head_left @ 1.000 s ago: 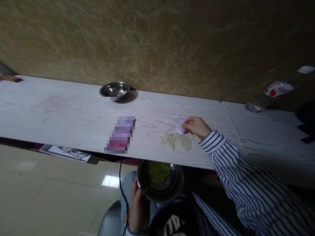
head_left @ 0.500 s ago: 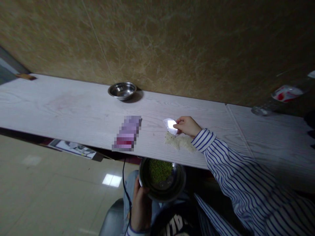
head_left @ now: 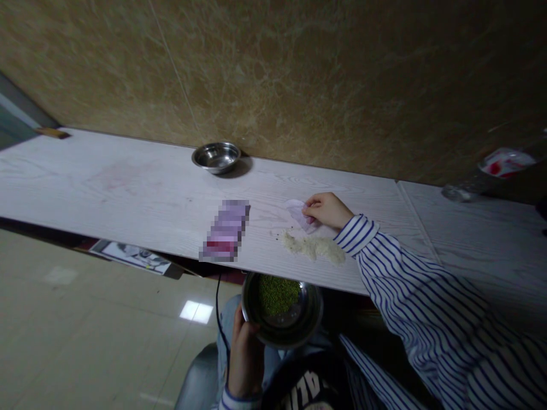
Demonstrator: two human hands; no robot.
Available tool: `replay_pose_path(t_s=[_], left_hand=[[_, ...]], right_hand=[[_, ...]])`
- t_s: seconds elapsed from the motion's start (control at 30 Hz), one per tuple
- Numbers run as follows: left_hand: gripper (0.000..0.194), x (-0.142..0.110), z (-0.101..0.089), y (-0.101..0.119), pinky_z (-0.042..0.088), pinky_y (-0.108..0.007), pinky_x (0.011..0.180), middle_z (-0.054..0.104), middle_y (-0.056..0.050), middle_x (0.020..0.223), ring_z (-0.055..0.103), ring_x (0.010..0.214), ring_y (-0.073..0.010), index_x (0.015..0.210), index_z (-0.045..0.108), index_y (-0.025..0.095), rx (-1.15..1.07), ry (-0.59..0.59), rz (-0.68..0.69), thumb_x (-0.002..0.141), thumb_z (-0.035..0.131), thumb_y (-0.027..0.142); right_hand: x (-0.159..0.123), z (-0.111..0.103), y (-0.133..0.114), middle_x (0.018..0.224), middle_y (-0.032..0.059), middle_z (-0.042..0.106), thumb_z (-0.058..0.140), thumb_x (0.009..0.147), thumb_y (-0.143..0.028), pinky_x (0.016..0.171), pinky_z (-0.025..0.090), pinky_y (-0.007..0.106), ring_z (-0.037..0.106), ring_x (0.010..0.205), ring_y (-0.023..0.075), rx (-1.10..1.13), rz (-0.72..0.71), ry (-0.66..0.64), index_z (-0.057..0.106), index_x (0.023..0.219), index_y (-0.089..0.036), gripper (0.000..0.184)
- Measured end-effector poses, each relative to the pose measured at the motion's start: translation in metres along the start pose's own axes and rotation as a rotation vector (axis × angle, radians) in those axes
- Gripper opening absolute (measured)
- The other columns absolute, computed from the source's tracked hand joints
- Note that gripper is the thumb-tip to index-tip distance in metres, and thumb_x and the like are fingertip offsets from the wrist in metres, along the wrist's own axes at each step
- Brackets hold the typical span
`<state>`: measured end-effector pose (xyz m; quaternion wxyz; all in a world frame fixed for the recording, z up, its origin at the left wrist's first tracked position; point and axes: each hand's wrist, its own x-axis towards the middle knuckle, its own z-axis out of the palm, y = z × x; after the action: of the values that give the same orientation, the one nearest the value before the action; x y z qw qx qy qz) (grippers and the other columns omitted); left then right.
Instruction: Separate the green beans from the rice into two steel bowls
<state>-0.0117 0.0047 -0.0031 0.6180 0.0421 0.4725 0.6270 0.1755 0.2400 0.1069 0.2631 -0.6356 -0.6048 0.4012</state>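
Note:
My right hand [head_left: 327,209] rests on the pale wooden table [head_left: 128,188], fingers pinched on a small whitish card [head_left: 299,213]. Just in front of it lies a pile of white rice [head_left: 315,248], with a few dark grains scattered at its left. My left hand [head_left: 245,353] grips the rim of a steel bowl [head_left: 310,322] below the table's front edge, over my lap. The bowl holds green beans [head_left: 277,294]. A striped sleeve covers my right arm.
An empty steel bowl [head_left: 216,156] stands at the back of the table by the brown wall. A blurred purple packet [head_left: 226,229] lies left of the rice. A plastic bottle [head_left: 491,171] lies at the far right. A black cable [head_left: 219,307] hangs below the table.
My right hand has drawn the card slightly back and away from the rice pile, laying it flatter. The left hand and the bowl of beans stayed in place.

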Motion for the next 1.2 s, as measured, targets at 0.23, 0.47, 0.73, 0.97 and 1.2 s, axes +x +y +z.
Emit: replay_pose_path(t_s=[0.23,0.47,0.73,0.97,1.2], left_hand=[[0.059,0.003,-0.005,0.000,0.049,-0.041,0.095,0.069,-0.007,0.121,0.056,0.123,-0.0328,0.123,0.064,0.025,0.008,-0.027,-0.016,0.065,0.069,0.023],[0.058,0.003,-0.005,0.007,0.049,-0.041,0.092,0.069,-0.007,0.117,0.059,0.113,-0.0307,0.121,0.063,0.024,0.022,0.013,0.015,0.063,0.069,0.024],[0.056,0.003,-0.003,0.014,0.048,-0.041,0.090,0.068,-0.006,0.109,0.060,0.106,-0.0299,0.122,0.063,0.026,0.059,-0.002,0.043,0.066,0.067,0.026],[0.051,0.004,-0.003,0.014,0.048,-0.039,0.087,0.067,-0.005,0.102,0.060,0.100,-0.0283,0.118,0.064,0.026,0.078,-0.015,0.071,0.067,0.067,0.026],[0.061,0.002,0.001,0.016,0.049,-0.037,0.084,0.068,-0.005,0.107,0.061,0.099,-0.0264,0.127,0.060,0.026,0.040,-0.042,0.063,0.067,0.065,0.021]], right_hand=[[0.024,0.004,0.007,0.051,0.0000,0.062,0.069,0.074,-0.005,0.046,0.048,0.020,0.057,0.044,0.0100,-0.056,0.020,0.003,0.063,0.067,-0.013,0.012],[0.025,0.026,-0.009,0.051,-0.0006,0.063,0.068,0.075,-0.005,0.045,0.045,0.019,0.057,0.044,0.0093,-0.080,-0.031,-0.162,0.068,0.070,-0.012,0.009],[0.018,0.030,-0.020,0.055,-0.0006,0.065,0.070,0.072,-0.007,0.046,0.043,0.018,0.057,0.046,0.0089,-0.169,-0.136,-0.302,0.074,0.076,-0.013,0.009],[0.004,0.029,-0.039,0.057,-0.0018,0.067,0.069,0.073,-0.006,0.051,0.043,0.018,0.058,0.050,0.0086,-0.289,-0.209,-0.409,0.077,0.079,-0.015,0.013],[-0.010,0.026,-0.045,0.068,-0.0002,0.072,0.070,0.075,-0.009,0.058,0.044,0.020,0.061,0.058,0.0095,-0.368,-0.292,-0.528,0.077,0.080,-0.015,0.011]])
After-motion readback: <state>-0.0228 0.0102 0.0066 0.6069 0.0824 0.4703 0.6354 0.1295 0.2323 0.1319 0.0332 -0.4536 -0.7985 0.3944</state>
